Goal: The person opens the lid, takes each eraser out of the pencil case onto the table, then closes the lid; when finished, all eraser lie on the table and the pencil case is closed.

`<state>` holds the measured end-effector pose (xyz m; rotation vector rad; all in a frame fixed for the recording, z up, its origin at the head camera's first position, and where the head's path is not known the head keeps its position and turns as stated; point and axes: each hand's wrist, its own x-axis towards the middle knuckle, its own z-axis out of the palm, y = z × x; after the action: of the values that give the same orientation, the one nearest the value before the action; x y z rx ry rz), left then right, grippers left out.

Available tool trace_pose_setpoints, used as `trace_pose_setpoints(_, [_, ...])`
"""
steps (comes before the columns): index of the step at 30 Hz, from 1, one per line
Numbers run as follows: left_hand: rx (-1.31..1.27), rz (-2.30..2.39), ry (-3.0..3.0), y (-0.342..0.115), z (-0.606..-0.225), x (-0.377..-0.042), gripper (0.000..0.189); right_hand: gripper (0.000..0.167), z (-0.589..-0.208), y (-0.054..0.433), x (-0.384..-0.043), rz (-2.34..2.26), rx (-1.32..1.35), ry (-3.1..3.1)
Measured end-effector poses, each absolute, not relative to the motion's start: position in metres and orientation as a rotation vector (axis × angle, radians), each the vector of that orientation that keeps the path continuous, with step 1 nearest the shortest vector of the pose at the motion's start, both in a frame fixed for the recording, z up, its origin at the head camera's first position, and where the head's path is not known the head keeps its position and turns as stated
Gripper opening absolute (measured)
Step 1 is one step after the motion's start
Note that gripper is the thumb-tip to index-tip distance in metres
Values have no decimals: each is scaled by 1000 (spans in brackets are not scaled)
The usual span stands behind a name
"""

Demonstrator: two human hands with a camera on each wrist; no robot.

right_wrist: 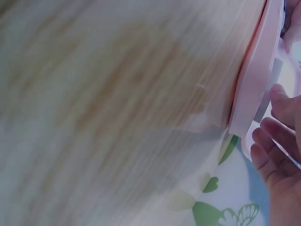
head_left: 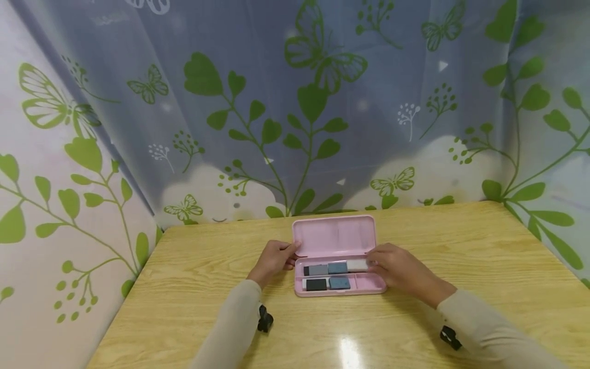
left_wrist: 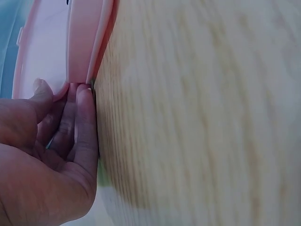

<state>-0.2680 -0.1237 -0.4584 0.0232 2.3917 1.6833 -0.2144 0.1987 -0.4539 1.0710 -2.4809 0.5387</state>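
Observation:
A pink pencil case (head_left: pixel 340 294) lies open on the wooden table, its lid (head_left: pixel 334 236) raised at the back. My left hand (head_left: pixel 275 259) holds the lid's lower left corner; in the left wrist view the thumb (left_wrist: pixel 42 94) lies on the lid's inner face, the other fingers behind it. At the case's right end, my right hand (head_left: pixel 392 264) pinches the end of a white eraser (head_left: pixel 357 265) in the back compartment. This compartment also holds a grey-and-black block (head_left: pixel 315 269) and a blue block (head_left: pixel 337 268). Up front sit a black-sleeved eraser (head_left: pixel 315 284) and another blue block (head_left: pixel 339 283).
The wooden table (head_left: pixel 207 266) stretches out around the case. A patterned curtain (head_left: pixel 258 128) with leaves and butterflies hangs behind and along both sides. Small black devices sit at both wrists, one (head_left: pixel 265 319) under the left sleeve.

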Motion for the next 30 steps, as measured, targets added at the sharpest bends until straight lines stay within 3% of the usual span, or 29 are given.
trace_pose_setpoints(15, [-9, 1695, 2372, -125, -461, -270, 36, 13, -443, 196, -212, 596, 962, -2642])
trace_pose_setpoints(30, [8, 1660, 2389, -126, -459, -269, 36, 11, -426, 245, -211, 670, 795, -2639])
